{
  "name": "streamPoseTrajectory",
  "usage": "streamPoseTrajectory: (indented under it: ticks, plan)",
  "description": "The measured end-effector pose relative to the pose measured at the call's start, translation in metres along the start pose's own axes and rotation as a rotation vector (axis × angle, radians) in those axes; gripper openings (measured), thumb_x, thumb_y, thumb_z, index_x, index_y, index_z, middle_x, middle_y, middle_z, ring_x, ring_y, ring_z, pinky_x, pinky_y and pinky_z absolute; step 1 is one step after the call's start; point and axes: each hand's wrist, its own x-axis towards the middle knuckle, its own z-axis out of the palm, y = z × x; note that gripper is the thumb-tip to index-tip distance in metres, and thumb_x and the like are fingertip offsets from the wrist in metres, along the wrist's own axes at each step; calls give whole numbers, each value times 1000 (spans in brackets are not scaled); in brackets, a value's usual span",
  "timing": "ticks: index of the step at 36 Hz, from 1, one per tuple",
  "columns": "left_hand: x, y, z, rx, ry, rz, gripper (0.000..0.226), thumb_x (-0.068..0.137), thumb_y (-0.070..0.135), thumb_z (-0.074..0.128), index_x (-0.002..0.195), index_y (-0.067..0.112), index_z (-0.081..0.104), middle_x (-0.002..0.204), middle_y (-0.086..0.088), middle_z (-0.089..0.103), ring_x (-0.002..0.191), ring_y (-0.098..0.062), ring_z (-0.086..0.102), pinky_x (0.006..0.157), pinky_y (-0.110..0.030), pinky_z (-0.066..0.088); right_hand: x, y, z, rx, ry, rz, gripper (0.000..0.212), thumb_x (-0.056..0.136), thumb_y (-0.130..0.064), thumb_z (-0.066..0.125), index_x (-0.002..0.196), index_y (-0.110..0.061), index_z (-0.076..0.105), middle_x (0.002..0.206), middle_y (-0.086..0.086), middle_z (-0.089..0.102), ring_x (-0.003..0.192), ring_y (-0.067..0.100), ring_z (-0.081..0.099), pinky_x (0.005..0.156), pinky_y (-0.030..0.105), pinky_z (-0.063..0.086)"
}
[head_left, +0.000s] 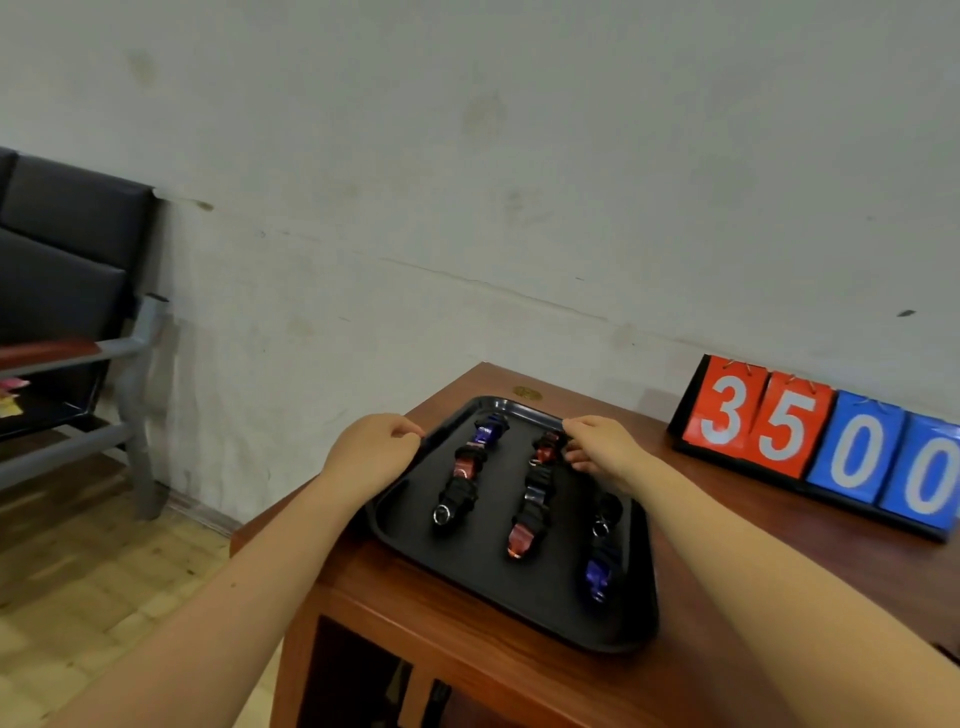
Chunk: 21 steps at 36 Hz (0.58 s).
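1. The black tray (488, 584) sits on the wooden bench (467, 670), towards the bench's left end; whether its far edge is lifted off the wood cannot be told.
2. The left hand (371, 452) grips the tray's left rim near the far corner; its fingers (406, 430) are curled and pressed together, pinching the rim.
3. The right hand (602, 447) grips the far right rim; its fingers (577, 458) curl under the rim, with the thumb on top.
4. Small pieces lie in the tray in three rows running away from the person; what they are is too blurred to tell.
5. Left row: a blue piece (488, 431), a red piece (467, 466) and a black piece (451, 505); the middle row ends nearest the person in another red piece (521, 539); the right row ends in another blue piece (597, 572).
6. A flip scoreboard (821, 441) stands on the bench to the right of the tray, apart from it, against the wall (519, 156); it reads 35 on red cards and 00 on blue.
7. A dark padded seat (67, 249) with a grey metal frame stands at the left on the tiled floor (104, 571).
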Motion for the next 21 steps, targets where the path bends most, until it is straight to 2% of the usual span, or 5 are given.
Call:
streamPoseTrajectory:
  ticks: [5,10,13,16,21]
  plan:
    - [-2,2,0,133,98,34,20,92,24,50,92,19,69,98,1,67,93,-18,60,75,-28,42,-15,-1,-29,-73,48,-51,27,99,-24,47,120,-10,58,90,3,60,82,17,58,85,35,52]
    - [-12,28,0,496,53,208,25,93,32,49,112,26,64,108,0,53,100,-19,54,77,-32,47,-54,1,-68,-182,66,-156,25,99,-20,46,120,-13,59,98,1,63,86,13,60,73,24,50]
    - [-27,66,14,465,36,312,22,95,33,49,112,28,62,110,3,52,99,-13,52,75,-26,44,-83,9,-94,-255,90,-235,24,100,-21,46,118,-18,61,100,-2,65,87,11,63,69,18,48]
    - [-52,113,42,355,-40,438,21,95,34,49,109,29,63,107,5,52,95,-13,54,79,-29,46,-115,26,-122,-296,140,-259,19,99,-24,48,111,-21,63,96,-3,67,84,9,64,69,16,47]
    - [-100,174,105,267,-223,589,20,95,35,47,108,32,63,104,8,51,94,-11,56,83,-30,48,-162,68,-167,-470,228,-182,13,96,-31,53,99,-29,65,83,-11,68,81,3,63,77,23,49]
